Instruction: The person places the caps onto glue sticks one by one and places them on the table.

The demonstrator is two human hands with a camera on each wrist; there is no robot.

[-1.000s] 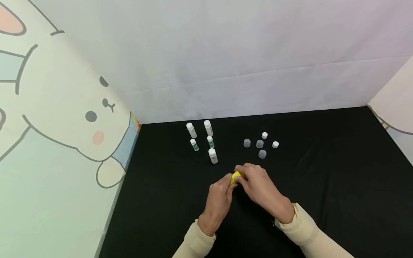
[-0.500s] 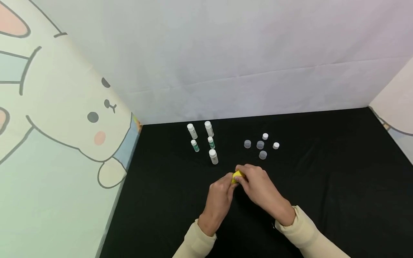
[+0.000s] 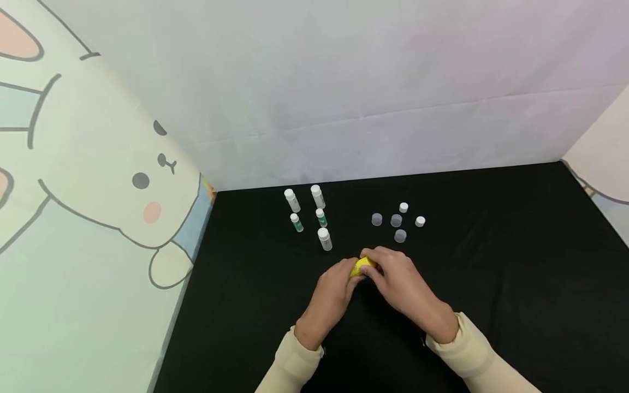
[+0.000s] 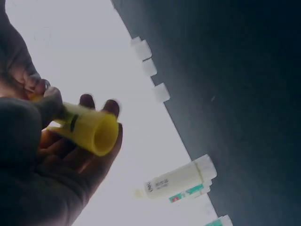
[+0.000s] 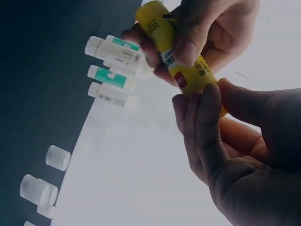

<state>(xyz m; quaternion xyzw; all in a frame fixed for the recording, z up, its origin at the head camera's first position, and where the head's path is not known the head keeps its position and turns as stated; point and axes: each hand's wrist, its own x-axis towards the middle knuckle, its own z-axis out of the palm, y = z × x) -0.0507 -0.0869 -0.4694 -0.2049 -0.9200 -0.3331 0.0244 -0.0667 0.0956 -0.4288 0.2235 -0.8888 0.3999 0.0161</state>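
Note:
Between both hands, above the black tabletop, is a yellow glue stick (image 3: 362, 266) with printed lettering, best seen in the right wrist view (image 5: 186, 70). My left hand (image 3: 330, 295) pinches one end between thumb and fingers. The opposite end is gripped by the fingertips of my right hand (image 3: 400, 281). A round hollow end of the yellow tube (image 4: 89, 127) faces out past the left fingers in the left wrist view. Fingers cover parts of the tube in every view.
Beyond the hands on the left stand several white bottle-like tubes (image 3: 325, 239), two with green labels (image 3: 297, 224). To the right are three translucent cups or caps (image 3: 396, 220) and two small white caps (image 3: 420, 221). A pale curtain (image 3: 368, 147) backs the black table (image 3: 516, 245).
The hands have shifted slightly, the left a little up and inward, and the glue stick lies slightly flatter between them. Both keep hold of it. Tubes and caps have not moved.

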